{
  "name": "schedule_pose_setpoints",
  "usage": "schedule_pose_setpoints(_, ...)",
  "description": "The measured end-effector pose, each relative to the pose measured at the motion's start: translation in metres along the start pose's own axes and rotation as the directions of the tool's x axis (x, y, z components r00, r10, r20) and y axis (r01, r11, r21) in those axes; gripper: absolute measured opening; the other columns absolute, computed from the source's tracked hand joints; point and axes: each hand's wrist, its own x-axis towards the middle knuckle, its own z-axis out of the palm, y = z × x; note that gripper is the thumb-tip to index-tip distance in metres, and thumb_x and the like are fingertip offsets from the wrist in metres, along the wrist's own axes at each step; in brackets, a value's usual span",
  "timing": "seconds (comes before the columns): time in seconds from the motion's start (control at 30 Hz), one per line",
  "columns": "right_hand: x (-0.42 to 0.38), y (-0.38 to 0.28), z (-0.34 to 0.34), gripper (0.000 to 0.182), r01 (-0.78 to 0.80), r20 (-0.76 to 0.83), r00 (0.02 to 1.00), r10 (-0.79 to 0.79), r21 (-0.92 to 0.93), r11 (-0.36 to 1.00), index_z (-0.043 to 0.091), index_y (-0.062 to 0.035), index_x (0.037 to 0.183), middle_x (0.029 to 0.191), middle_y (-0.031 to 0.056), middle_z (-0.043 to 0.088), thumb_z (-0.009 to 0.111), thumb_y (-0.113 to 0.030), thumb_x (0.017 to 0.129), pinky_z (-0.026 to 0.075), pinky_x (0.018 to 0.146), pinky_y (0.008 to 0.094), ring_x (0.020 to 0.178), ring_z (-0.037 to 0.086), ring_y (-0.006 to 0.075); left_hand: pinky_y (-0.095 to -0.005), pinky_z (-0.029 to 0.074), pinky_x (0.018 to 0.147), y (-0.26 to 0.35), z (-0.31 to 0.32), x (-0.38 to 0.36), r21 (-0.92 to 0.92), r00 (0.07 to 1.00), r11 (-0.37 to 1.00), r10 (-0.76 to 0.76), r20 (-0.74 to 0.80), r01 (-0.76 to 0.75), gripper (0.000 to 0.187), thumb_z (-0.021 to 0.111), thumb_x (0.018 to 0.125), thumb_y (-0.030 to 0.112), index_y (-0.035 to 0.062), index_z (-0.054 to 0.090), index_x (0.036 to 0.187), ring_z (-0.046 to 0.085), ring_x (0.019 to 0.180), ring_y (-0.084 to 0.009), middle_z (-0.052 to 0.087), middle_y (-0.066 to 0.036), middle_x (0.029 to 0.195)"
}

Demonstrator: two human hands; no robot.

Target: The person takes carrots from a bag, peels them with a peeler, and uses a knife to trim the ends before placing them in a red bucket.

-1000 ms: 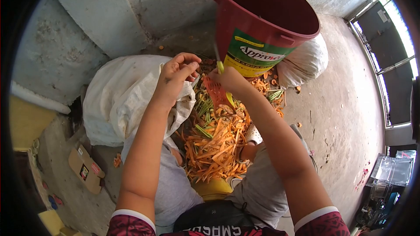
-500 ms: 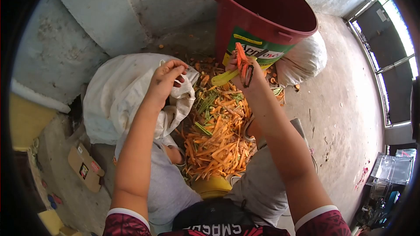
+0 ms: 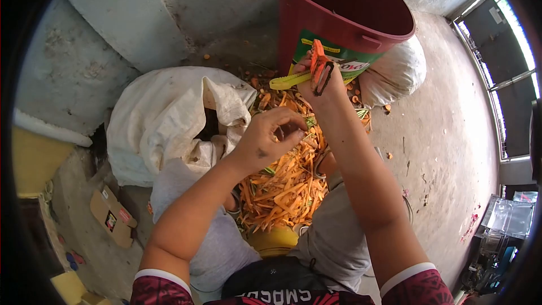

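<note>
In my right hand (image 3: pixel 305 73) is a vegetable peeler (image 3: pixel 320 65) with an orange-red handle and a dark-framed blade. A yellow-green strip-like piece (image 3: pixel 289 81) sticks out to the left from the same hand. My left hand (image 3: pixel 271 138) hovers over a heap of orange and green peelings (image 3: pixel 282 197), its fingers loosely curled with a gap to the thumb and nothing visible in them. Left of that hand stands a white woven sack (image 3: pixel 164 118) with its mouth folded open.
Behind my right hand stands a large dark red bin (image 3: pixel 293 28) with a green label. A full white sack (image 3: pixel 395 76) leans beside it. Yellow plastic (image 3: pixel 272 241) shows between my legs. A piece of cardboard (image 3: pixel 112 214) lies on the floor at left; clear plastic containers (image 3: pixel 508 217) are at right.
My left hand has moved away from the sack's mouth, right and down over the peelings. My right hand stays near the bin with the peeler, its blade turned slightly.
</note>
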Motion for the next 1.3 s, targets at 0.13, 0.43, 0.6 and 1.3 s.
schedule_pose_setpoints(0.13,0.002,0.000,0.003,0.014,-0.014,-0.028,1.000,0.015,0.027,1.000,0.039,-0.0052,0.072,0.059,0.0039,0.040,0.034,-0.008,0.085,0.036,0.045,0.0245,0.050,0.040,0.0131,-0.0206,0.039,0.065,0.004,0.007,-0.002,-0.007,1.000,1.000,-0.004,0.016,0.004,0.012,0.055,0.074,0.004,0.0007,0.056,0.085,0.050,0.072,-0.0087,0.054,-0.003,0.082)
schedule_pose_setpoints(0.43,0.002,0.001,-0.003,0.012,-0.041,0.034,0.999,0.040,0.029,0.999,0.040,-0.0031,0.078,0.063,0.0054,0.042,0.033,-0.010,0.086,0.038,0.046,0.0252,0.052,0.041,0.0143,-0.0225,0.040,0.055,0.014,0.023,-0.003,-0.032,0.987,0.987,0.156,0.044,-0.155,0.032,0.056,0.071,0.003,0.0108,0.057,0.102,0.046,0.060,-0.0086,0.048,-0.002,0.070)
schedule_pose_setpoints(0.6,0.004,0.002,-0.005,0.011,-0.052,0.055,0.997,0.051,0.021,0.998,0.041,-0.0033,0.080,0.063,0.0059,0.044,0.034,-0.011,0.086,0.039,0.046,0.0258,0.052,0.042,0.0147,-0.0244,0.040,0.054,0.015,0.022,-0.004,0.104,0.969,0.968,0.219,0.114,-0.230,0.037,0.055,0.069,0.002,0.0112,0.055,0.105,0.046,0.057,-0.0124,0.045,-0.004,0.070)
schedule_pose_setpoints(1.3,0.024,-0.021,-0.029,0.006,-0.078,0.093,0.991,0.101,-0.217,0.973,0.046,-0.0014,0.085,0.075,0.0065,0.050,0.044,-0.007,0.084,0.046,0.061,0.0304,0.066,0.051,0.0153,-0.0390,0.042,0.070,-0.086,-0.027,-0.033,0.744,0.751,0.654,-0.560,0.351,0.140,0.029,0.050,0.078,0.031,0.0054,0.056,0.089,0.053,0.080,-0.0310,0.054,-0.014,0.086)
